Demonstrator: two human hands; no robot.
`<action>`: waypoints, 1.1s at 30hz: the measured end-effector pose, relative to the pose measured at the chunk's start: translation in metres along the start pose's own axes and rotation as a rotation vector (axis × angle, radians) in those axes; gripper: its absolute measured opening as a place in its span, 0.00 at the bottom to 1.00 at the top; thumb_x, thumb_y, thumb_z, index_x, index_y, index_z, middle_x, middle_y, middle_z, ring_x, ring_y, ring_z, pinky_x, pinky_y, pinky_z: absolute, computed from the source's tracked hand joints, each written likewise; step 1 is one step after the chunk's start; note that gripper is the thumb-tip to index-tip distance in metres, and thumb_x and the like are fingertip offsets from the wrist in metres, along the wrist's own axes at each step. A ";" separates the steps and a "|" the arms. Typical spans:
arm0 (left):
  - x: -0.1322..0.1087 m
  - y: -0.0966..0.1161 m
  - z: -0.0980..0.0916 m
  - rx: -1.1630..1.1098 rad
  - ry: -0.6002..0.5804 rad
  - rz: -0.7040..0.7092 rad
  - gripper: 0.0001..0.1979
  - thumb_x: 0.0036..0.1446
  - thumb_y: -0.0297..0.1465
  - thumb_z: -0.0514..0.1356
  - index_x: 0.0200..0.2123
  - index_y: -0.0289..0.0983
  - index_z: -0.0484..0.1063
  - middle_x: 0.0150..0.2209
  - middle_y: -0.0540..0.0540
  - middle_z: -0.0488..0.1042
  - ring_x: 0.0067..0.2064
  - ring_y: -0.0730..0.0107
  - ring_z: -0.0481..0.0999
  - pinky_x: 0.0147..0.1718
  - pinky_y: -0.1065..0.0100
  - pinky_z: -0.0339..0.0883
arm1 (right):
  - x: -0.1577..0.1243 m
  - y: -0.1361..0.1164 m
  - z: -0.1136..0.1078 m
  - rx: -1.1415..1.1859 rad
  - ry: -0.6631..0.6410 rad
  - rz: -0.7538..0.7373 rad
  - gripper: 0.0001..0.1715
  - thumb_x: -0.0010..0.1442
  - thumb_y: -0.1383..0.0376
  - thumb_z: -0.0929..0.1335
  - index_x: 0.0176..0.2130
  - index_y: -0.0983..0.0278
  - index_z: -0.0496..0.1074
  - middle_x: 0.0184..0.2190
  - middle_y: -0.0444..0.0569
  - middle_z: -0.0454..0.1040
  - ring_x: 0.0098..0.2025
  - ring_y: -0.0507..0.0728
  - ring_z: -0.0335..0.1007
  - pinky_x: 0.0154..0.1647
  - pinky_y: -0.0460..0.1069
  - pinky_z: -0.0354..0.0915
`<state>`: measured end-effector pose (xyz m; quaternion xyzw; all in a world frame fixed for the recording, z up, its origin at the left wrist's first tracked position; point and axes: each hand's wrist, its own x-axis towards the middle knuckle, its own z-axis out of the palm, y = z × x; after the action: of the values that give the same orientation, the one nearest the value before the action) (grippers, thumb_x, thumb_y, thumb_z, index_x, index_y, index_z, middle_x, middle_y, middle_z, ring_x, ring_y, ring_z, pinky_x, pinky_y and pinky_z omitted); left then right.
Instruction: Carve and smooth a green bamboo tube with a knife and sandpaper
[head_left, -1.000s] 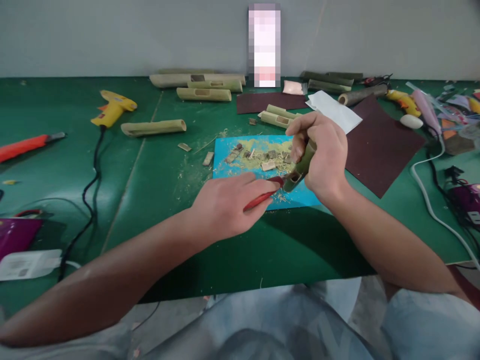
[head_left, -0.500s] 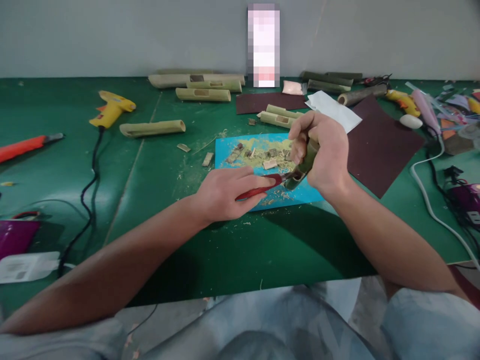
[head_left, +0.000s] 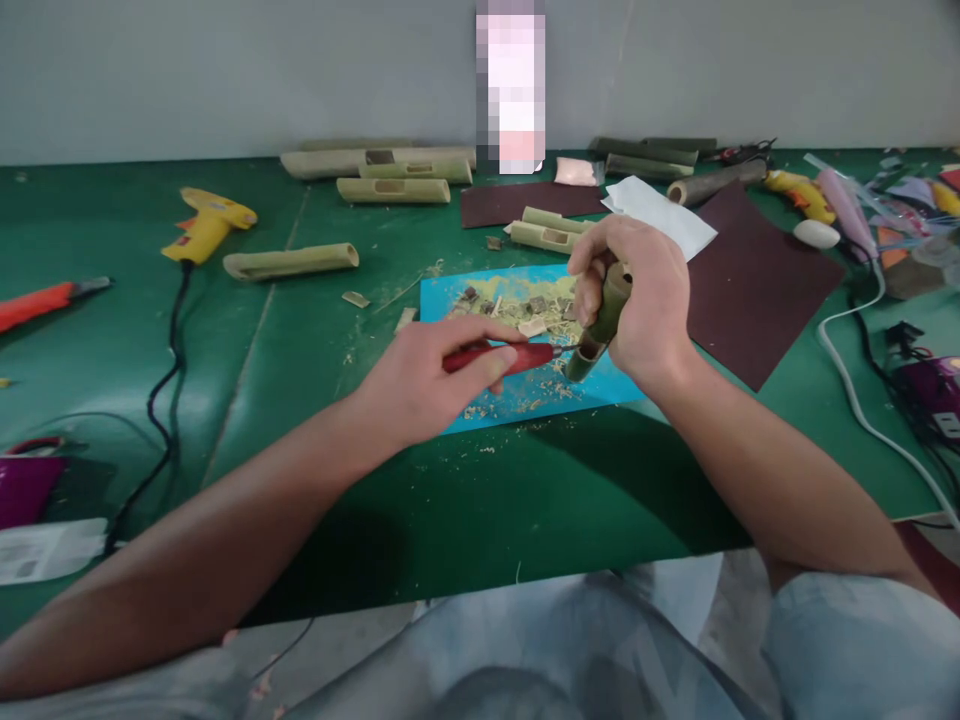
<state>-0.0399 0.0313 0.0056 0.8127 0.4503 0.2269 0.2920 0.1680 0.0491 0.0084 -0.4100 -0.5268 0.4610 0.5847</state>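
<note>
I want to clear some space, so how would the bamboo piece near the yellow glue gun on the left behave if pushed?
The bamboo piece may roll, since its outside looks rounded. It should be stiff, judging by its straight wall, and probably light, as its right end looks hollow.

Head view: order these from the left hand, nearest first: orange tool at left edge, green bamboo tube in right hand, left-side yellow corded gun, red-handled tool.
1. Red-handled tool: held in the left hand.
2. Green bamboo tube: to its right, in the right hand.
3. Yellow corded gun: left, farther back.
4. Orange tool: farther left, at the picture's edge.
</note>
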 end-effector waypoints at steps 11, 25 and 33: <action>0.001 0.006 -0.003 0.022 -0.109 0.009 0.15 0.67 0.37 0.54 0.45 0.40 0.79 0.33 0.50 0.80 0.30 0.72 0.75 0.28 0.73 0.68 | -0.004 -0.007 0.004 -0.037 -0.061 0.087 0.29 0.61 0.40 0.60 0.22 0.55 0.66 0.15 0.43 0.60 0.18 0.57 0.58 0.23 0.54 0.58; -0.013 0.020 -0.005 0.243 -0.170 0.249 0.18 0.64 0.31 0.54 0.56 0.44 0.72 0.49 0.48 0.80 0.46 0.64 0.79 0.43 0.68 0.71 | -0.004 -0.007 0.006 0.065 -0.115 0.027 0.25 0.65 0.55 0.63 0.18 0.58 0.63 0.15 0.42 0.57 0.19 0.54 0.53 0.23 0.51 0.54; -0.017 0.016 0.001 0.349 -0.149 0.265 0.17 0.64 0.34 0.56 0.55 0.44 0.72 0.38 0.48 0.79 0.38 0.66 0.78 0.35 0.69 0.68 | -0.003 -0.009 0.003 -0.002 -0.183 0.124 0.31 0.62 0.45 0.64 0.16 0.58 0.58 0.14 0.42 0.56 0.18 0.53 0.54 0.24 0.51 0.61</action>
<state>-0.0378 0.0096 0.0145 0.9175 0.3492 0.1214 0.1469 0.1656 0.0439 0.0169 -0.3988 -0.5520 0.5312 0.5041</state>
